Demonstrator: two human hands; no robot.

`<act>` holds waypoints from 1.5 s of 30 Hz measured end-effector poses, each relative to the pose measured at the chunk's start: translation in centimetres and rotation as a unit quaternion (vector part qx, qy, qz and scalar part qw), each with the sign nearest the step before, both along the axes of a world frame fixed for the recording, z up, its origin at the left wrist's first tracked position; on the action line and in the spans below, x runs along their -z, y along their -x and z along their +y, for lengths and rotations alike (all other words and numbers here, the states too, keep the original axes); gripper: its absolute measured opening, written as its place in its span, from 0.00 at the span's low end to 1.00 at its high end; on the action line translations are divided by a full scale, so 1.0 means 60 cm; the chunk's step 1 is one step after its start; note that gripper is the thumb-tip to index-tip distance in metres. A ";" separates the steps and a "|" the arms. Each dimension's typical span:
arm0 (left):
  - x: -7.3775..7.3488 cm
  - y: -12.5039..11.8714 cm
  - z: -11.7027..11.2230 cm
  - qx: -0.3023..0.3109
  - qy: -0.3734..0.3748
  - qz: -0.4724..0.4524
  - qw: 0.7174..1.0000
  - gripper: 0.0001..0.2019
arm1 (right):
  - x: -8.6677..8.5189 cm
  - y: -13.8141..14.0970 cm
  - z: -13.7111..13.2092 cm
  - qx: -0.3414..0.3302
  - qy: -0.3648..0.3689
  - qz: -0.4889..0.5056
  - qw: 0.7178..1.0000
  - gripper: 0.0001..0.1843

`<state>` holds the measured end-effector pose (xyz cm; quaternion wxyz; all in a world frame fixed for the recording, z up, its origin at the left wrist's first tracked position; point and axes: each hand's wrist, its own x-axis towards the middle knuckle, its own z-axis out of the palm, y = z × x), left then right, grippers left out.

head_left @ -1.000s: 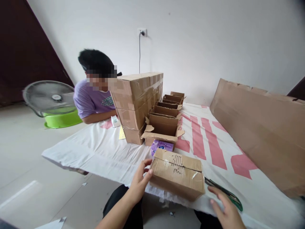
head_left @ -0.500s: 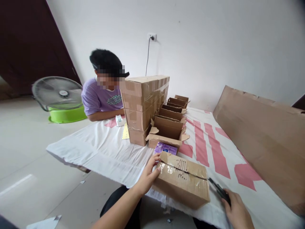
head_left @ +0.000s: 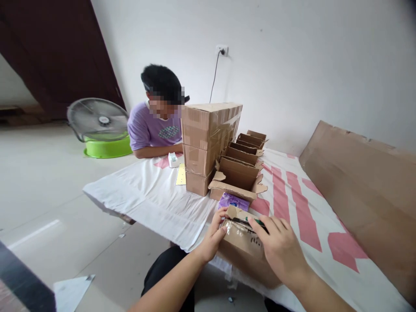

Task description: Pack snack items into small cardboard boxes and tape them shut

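A taped cardboard box (head_left: 242,255) with a slit along its top seam sits at the near table edge. My left hand (head_left: 216,236) grips its left end, thumb on the top and fingers around the far corner. In my right hand (head_left: 282,245) is a dark utility knife (head_left: 250,222) with a green part, its thin tip lying along the seam near my left fingers. My right hand hides the box's right part and much of the knife. A purple packet (head_left: 232,201) lies just behind the box.
Stacked taped cartons (head_left: 198,160) stand beside a row of open cartons (head_left: 238,177). A large cardboard sheet (head_left: 364,190) leans at right. Across the table (head_left: 136,195) a person (head_left: 156,125) in purple leans on it, near a small white item (head_left: 173,160). A fan (head_left: 97,119) stands at left.
My right hand has brought the utility knife from right of the box onto its top seam, near the left end. My left hand keeps its hold. The view has shifted left.
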<state>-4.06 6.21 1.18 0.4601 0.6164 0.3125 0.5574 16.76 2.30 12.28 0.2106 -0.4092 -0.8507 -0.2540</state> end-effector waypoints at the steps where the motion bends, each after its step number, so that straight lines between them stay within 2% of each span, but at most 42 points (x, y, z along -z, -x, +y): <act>1: -0.002 0.000 -0.001 0.001 0.001 -0.001 1.000 0.18 | 0.000 0.010 0.004 -0.003 -0.006 -0.012 1.000 0.24; 5: -0.002 0.002 0.001 0.004 -0.007 0.005 1.000 0.18 | -0.005 0.016 0.002 -0.009 -0.017 -0.058 0.998 0.21; 12: 0.015 0.001 0.009 -0.007 -0.037 0.012 0.999 0.19 | 0.002 -0.032 -0.024 0.012 -0.024 -0.065 0.998 0.21; 17: 0.012 0.000 0.005 -0.016 -0.021 0.010 1.000 0.19 | -0.004 -0.054 -0.033 0.025 -0.016 -0.065 0.997 0.21; 21: 0.008 -0.001 0.003 -0.021 -0.007 0.013 1.000 0.21 | -0.012 -0.051 -0.028 0.023 -0.023 -0.027 0.999 0.24; 26: 0.011 0.004 0.003 -0.017 0.003 0.017 1.000 0.22 | -0.003 -0.047 -0.019 0.002 0.005 -0.017 1.000 0.21; 30: 0.015 0.010 0.005 -0.009 0.016 0.028 0.999 0.20 | -0.004 -0.095 -0.036 0.016 0.023 -0.028 0.999 0.26; 34: 0.018 0.009 0.008 -0.016 0.006 0.031 0.999 0.21 | -0.005 -0.183 -0.076 0.070 0.030 -0.021 0.997 0.30; 36: 0.019 0.008 0.007 -0.022 0.005 0.036 0.999 0.22 | 0.009 -0.231 -0.094 0.100 0.048 -0.010 0.994 0.29; 38: 0.018 0.008 0.005 -0.028 0.008 0.047 0.998 0.23 | 0.038 -0.274 -0.105 0.127 0.068 0.015 0.989 0.25; 41: 0.014 0.012 0.001 -0.034 0.026 0.075 0.996 0.25 | 0.104 -0.319 -0.107 0.173 0.118 0.085 0.974 0.22; 45: -0.007 0.019 -0.009 -0.055 0.016 0.129 0.990 0.23 | 0.197 -0.343 -0.098 0.213 0.220 0.149 0.940 0.23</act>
